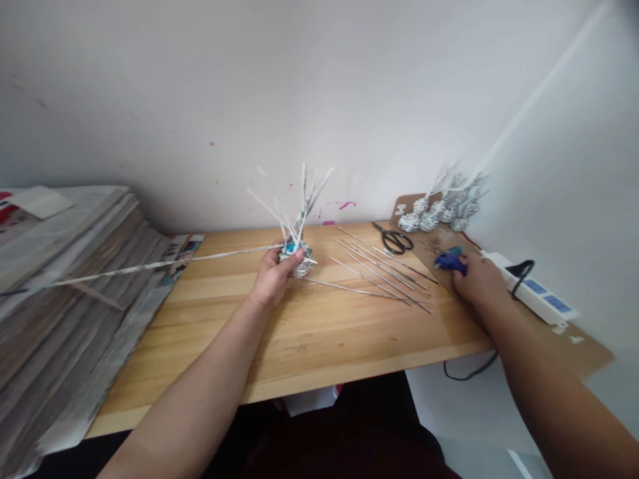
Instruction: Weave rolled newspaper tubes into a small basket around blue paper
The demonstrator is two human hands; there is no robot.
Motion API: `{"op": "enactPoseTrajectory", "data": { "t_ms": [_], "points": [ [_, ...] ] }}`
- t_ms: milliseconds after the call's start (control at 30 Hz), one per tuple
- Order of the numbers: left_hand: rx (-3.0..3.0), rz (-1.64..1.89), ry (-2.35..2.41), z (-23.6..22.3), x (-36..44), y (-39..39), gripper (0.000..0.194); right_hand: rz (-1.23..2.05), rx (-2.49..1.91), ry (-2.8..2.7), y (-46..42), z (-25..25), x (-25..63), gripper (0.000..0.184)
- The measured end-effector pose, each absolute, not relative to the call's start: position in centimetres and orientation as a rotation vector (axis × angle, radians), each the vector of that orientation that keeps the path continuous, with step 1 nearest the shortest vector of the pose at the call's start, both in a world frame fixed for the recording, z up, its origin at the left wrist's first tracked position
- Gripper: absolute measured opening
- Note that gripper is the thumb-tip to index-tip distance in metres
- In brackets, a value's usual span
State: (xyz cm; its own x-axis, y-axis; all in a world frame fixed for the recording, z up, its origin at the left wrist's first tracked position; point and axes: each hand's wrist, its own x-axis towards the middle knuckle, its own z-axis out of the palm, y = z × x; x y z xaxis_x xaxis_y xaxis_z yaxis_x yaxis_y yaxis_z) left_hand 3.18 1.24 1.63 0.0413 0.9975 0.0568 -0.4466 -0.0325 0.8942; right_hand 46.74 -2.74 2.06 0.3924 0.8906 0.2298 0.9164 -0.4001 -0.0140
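Observation:
My left hand (273, 274) is closed around a small woven paper piece (302, 265) at the middle of the table. Thin rolled-paper sticks (299, 213) spread upward from its top, and a bit of blue shows inside. One long paper stick (164, 264) runs from it to the left, over the newspaper pile. My right hand (478, 283) grips a blue glue gun (450, 259) low over the brown board at the right. Its lower part is covered by my fingers.
Several loose paper sticks (382, 273) and black scissors (395, 239) lie between my hands. Finished-looking woven paper pieces (429, 216) stand back right on brown cardboard. A white power strip (536, 289) with a black cord sits beside my right hand. A tall newspaper stack (74, 266) fills the left.

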Motion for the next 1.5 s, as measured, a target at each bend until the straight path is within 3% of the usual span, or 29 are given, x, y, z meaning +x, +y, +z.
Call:
{"op": "enactPoseTrajectory", "data": {
  "t_ms": [133, 333, 467, 567, 733, 867, 1133, 1500],
  "points": [
    [0.923, 1.376, 0.769, 1.6, 3.2, 1.3, 0.055, -0.240, -2.623, -1.574, -2.8, 2.0, 46.3, 0.048],
    [0.922, 1.355, 0.735, 1.5, 3.2, 1.3, 0.061, -0.154, -2.376, -1.402, -6.3, 5.9, 43.1, 0.052],
    [0.989, 1.352, 0.729, 1.1, 3.2, 1.3, 0.062, 0.536, -1.919, -1.064, -10.4, 8.7, 39.3, 0.038],
    [1.083, 1.344, 0.734, 0.9, 3.2, 1.3, 0.060, 0.975, -1.516, -0.963, -12.6, 8.8, 36.3, 0.042],
    [1.179, 1.342, 0.738, 1.0, 3.2, 1.1, 0.059, 1.288, -1.252, -1.069, -13.8, 6.8, 31.6, 0.039],
    [1.219, 1.320, 0.749, 1.4, 3.3, 0.8, 0.061, 1.180, -1.416, -1.347, -13.7, 5.9, 28.2, 0.039],
    [1.261, 1.287, 0.743, 2.0, 3.3, 0.4, 0.062, 0.662, -1.545, -1.788, -13.6, 6.0, 25.9, 0.041],
    [1.260, 1.278, 0.736, 2.3, 3.4, 0.1, 0.062, 0.552, -1.574, -1.858, -13.1, 6.4, 25.2, 0.039]
  ]
}}
